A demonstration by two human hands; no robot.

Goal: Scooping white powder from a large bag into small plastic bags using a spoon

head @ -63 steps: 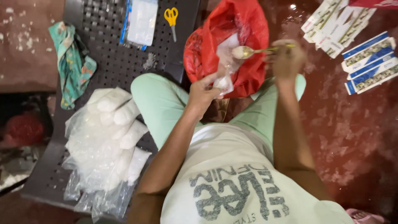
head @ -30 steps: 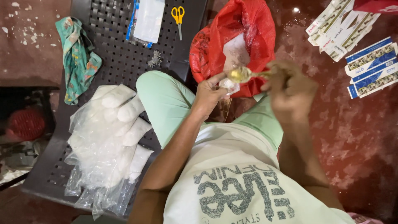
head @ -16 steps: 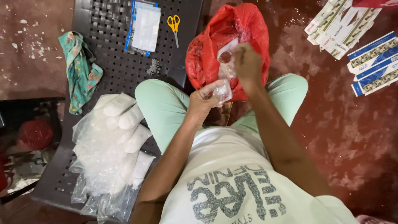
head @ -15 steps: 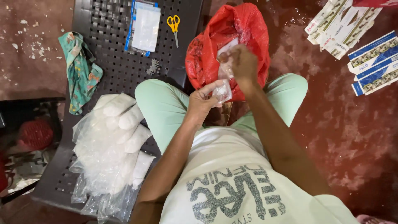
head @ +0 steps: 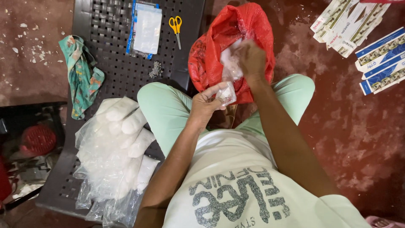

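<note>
My left hand (head: 206, 104) pinches a small clear plastic pouch (head: 226, 93) with white powder in it, just above my knees. My right hand (head: 252, 59) is blurred and reaches down into the open red plastic bag (head: 253, 21), over the white powder (head: 230, 63) inside. Its fingers are closed; the metal spoon it held in the earlier frames is hidden under it. The red bag stands between my legs, against the edge of the dark perforated bench (head: 109, 25).
A heap of filled clear pouches (head: 122, 135) lies on the bench by my left thigh. Further along the bench are yellow scissors (head: 176, 26) and a pack of empty pouches (head: 147, 27). A green patterned cloth (head: 80, 76) hangs at the bench edge. Several flat cartons (head: 375, 46) lie on the floor, right.
My right hand, which held a spoon of powder over the pouch, has swung forward and down into the red bag. My left hand keeps the pouch in place.
</note>
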